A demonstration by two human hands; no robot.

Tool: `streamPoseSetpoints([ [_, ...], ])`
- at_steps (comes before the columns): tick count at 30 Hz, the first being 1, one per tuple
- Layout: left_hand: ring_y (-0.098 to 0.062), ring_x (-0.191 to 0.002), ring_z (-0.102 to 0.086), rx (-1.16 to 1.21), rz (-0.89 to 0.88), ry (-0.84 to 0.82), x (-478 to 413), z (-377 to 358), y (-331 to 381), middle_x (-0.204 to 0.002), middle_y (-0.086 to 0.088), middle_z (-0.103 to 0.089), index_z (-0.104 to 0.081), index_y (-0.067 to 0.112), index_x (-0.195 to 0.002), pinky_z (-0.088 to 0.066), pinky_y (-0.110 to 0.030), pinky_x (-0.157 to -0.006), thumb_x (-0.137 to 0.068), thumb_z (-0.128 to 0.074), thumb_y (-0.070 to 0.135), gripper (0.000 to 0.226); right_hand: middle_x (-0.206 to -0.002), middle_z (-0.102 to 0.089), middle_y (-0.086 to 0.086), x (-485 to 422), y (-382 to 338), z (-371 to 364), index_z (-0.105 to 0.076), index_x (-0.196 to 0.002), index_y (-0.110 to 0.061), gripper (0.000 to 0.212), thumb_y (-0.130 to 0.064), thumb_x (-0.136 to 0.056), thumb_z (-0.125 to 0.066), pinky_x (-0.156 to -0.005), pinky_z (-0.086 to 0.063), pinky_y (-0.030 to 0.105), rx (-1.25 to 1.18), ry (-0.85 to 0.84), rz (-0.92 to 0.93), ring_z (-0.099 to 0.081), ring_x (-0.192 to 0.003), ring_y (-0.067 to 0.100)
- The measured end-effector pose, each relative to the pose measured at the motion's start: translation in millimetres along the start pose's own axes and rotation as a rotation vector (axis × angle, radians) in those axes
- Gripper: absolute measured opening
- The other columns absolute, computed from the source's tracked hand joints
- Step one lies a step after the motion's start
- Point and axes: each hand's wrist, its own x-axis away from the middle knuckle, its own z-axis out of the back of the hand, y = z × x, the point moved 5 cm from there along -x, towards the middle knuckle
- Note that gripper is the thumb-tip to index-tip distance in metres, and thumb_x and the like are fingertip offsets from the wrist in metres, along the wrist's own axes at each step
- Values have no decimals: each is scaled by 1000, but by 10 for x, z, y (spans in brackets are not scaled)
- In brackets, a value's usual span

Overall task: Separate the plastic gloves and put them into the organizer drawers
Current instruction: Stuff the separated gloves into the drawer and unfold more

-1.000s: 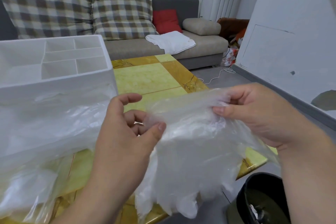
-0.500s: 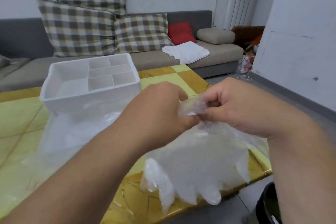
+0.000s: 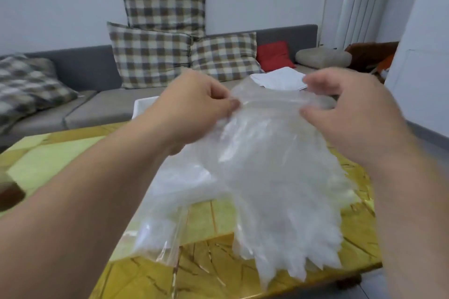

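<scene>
Left hand [image 3: 194, 109] and right hand [image 3: 352, 114] drawn apart from their close pinch, plastic gloves [image 3: 279, 177] cuff now stretched wide between the fingers [image 3: 233, 104], organizer [image 3: 143, 107] mostly hidden behind the left fingers.

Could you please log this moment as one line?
separating | left hand pinches gloves | right hand pinches gloves | over table

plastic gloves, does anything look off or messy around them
Nothing looks torn or spilled. The plastic gloves hang as one clumped stack, pinched at the cuffs by the left hand and right hand above the yellow table. A crumpled clear bag lies under them.
</scene>
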Motion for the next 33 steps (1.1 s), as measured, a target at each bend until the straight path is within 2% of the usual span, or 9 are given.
streamPoseSetpoints([
  [2,-21,-52,-53,97,65,201,-54,207,-162,-67,-14,-67,-77,9,-77,-49,-29,-51,-94,-69,30,28,-124,-61,-8,39,-272,47,-67,-122,-28,38,-15,-87,-70,-90,-40,22,11,238,74,-56,-112,13],
  [4,-13,-45,-46,213,171,330,-71,357,-398,-58,-7,-57,-76,6,-79,-40,-21,-43,-95,-68,28,28,-119,-60,-9,84,-530,-78,-69,-117,-26,32,-12,-88,-67,-86,-38,14,-56,243,178,-53,-104,5],
  [7,-23,-58,-48,317,329,406,-65,393,-853,-68,-11,-56,-75,2,-85,-42,-31,-53,-95,-68,25,26,-116,-60,-15,154,-720,-638,-70,-112,-27,25,-14,-94,-60,-87,-41,10,-116,-94,204,-53,-102,0],
  [10,-23,-58,-40,326,407,436,9,319,-1273,-67,-11,-48,-68,-9,-86,-35,-33,-54,-93,-67,21,31,-118,-61,-7,261,-669,-1235,-71,-110,-24,24,-17,-99,-51,-93,-48,35,5,-396,163,-59,-108,18],
  [14,-22,-52,-28,123,422,424,164,289,-1549,-54,-5,-33,-46,6,-53,-29,-29,-53,-90,-61,17,42,-127,-57,-7,337,-632,-1624,-66,-122,-28,37,-10,-98,-44,-95,-48,38,148,-631,187,-55,-117,21],
  [16,-24,-51,-28,-30,409,427,237,322,-1590,-51,-3,-32,-42,15,-50,-26,-29,-53,-91,-60,19,45,-132,-55,-9,368,-652,-1729,-63,-129,-31,46,-4,-96,-43,-97,-47,35,187,-721,210,-53,-120,19],
  [22,-25,-49,-32,-319,391,397,298,353,-1656,-45,2,-30,-34,12,-52,-27,-27,-50,-88,-58,20,45,-117,-62,-4,298,-715,-1865,-73,-104,-24,43,5,-80,-52,-88,-52,41,312,-653,268,-58,-107,25],
  [28,-23,-64,-56,-510,390,359,267,343,-1738,-64,1,-58,-65,15,-70,-43,-29,-52,-87,-55,20,20,-140,-54,-8,305,-675,-2008,-61,-130,-39,48,-16,-87,-63,-102,-45,33,253,-879,167,-51,-124,18],
  [33,-21,-62,-54,-598,416,311,221,355,-1753,-68,0,-59,-65,17,-71,-32,-26,-46,-88,-55,22,20,-141,-54,-7,234,-707,-2090,-44,-146,-36,54,-16,-96,-47,-89,-47,27,193,-897,158,-56,-118,17],
])
